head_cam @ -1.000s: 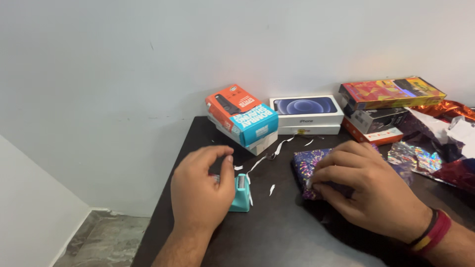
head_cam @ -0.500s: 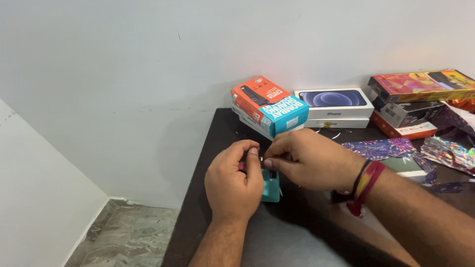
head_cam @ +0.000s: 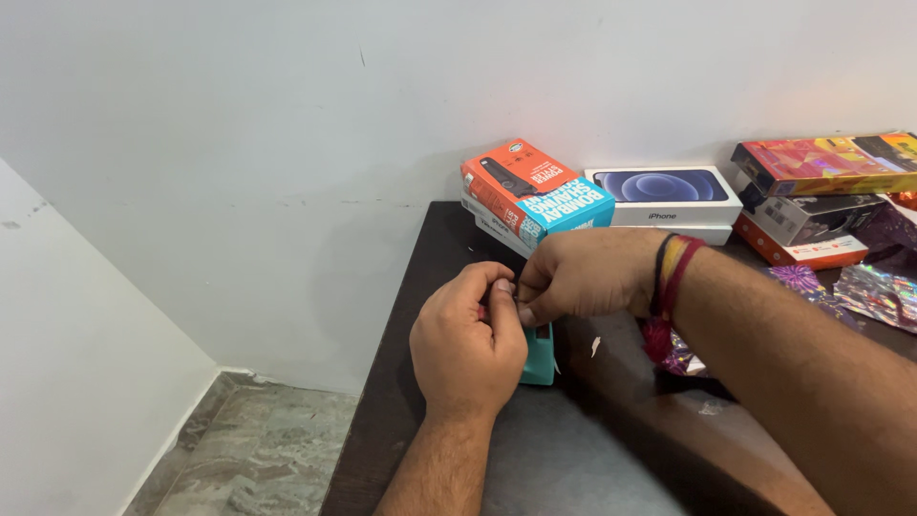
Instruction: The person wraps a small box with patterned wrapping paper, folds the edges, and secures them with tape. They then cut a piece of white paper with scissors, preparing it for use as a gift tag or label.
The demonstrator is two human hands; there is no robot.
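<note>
At centre frame, both hands meet over a small teal tape dispenser (head_cam: 541, 352) on the dark table (head_cam: 420, 287). Left hand (head_cam: 468, 342) curls down over the dispenser, fingers closed around its top — likely to steady it. Right hand (head_cam: 578, 275) reaches across from the right, thumb and forefinger pinched narrow right at the left hand's fingertips, seemingly on the tape end, though the tape itself is too small to see. Red and black wrist threads (head_cam: 671, 277) sit on the right wrist. Behind, at upper centre, an orange-and-blue box (head_cam: 535, 196) leans on a white phone box (head_cam: 669, 196); more boxes and shiny wrapping paper (head_cam: 874, 291) lie at right — well apart from the hands.
</note>
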